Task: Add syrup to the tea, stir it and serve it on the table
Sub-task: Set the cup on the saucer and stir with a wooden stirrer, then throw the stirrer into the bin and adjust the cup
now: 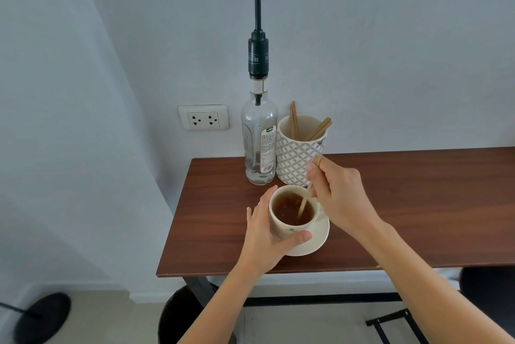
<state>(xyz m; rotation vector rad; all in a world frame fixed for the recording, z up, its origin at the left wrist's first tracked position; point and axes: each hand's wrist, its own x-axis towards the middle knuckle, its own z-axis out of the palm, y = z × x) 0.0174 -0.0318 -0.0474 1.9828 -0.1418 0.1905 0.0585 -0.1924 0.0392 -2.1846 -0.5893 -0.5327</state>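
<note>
A cream cup (281, 228) of brown tea stands on a cream saucer (317, 240) near the left end of the dark wooden table (404, 210). My left hand (267, 235) wraps around the cup's left and front side. My right hand (338, 193) pinches a thin wooden stir stick (304, 203) whose lower end dips into the tea. Behind the cup stands a clear syrup bottle (259, 137) with a tall black pump, its spout pointing left.
A patterned ceramic holder (298, 159) with several wooden sticks stands right of the bottle, against the wall. A wall socket (204, 117) sits left of the bottle. Under the table are a dark round bin (178, 315) and black frame bars.
</note>
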